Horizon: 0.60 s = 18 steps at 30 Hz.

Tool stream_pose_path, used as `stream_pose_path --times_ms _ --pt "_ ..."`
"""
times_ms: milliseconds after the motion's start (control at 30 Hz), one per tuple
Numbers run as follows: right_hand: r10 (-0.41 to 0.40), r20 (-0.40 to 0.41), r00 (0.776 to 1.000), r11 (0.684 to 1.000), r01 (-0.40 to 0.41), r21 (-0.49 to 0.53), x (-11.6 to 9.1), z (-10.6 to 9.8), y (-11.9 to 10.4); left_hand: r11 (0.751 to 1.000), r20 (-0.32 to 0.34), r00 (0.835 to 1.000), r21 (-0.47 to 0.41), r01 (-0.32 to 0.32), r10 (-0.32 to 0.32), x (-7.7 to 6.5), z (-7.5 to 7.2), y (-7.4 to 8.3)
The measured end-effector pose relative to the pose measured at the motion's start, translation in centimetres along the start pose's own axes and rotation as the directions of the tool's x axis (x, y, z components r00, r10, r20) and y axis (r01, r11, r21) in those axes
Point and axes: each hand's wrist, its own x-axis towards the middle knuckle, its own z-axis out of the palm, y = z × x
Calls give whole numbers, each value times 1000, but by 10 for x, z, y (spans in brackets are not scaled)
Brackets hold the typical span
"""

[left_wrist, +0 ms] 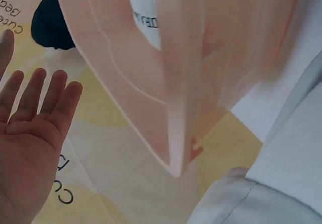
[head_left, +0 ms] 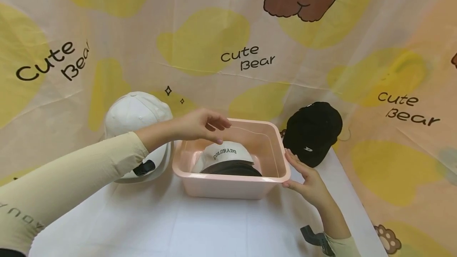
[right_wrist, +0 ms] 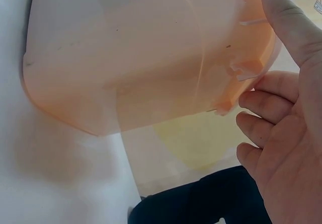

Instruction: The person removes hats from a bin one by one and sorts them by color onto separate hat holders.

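A cap lettered COLORADO, white with a dark brim, lies inside the pink plastic basin. My left hand hangs over the basin's back left part, its fingers loosely extended and holding nothing. In the left wrist view, the palm of that left hand shows beside the pink wall. At the basin's right end my right hand touches the rim with fairly straight fingers, thumb near the front corner. Seen from the right wrist, the right hand's fingers are spread along the basin's outer side.
Left of the basin stands a white cap, partly hidden behind my left forearm. Behind my right hand, a black cap leans near the cloth backdrop. The white table carries all of these, with its right edge running past my right wrist.
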Motion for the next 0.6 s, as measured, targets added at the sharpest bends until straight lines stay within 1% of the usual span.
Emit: stream_pose_path --times_ms 167,333,433,533,600 --pt "-4 1 1000 1000 4 -3 1 0 -1 1000 53 999 -18 13 -12 6 7 -8" --pt "-5 3 1000 1000 5 -4 1 -1 -1 999 83 996 0 38 -38 12 13 -12" --pt "-5 3 1000 1000 5 -7 1 -1 -1 998 100 993 4 62 -62 15 16 -12" --pt "-3 1 1000 1000 3 -9 1 -1 -1 997 123 990 -18 78 -75 19 21 -11" --pt "-1 1 1000 1000 1 -10 1 0 0 997 142 987 -23 74 -70 22 25 -12"
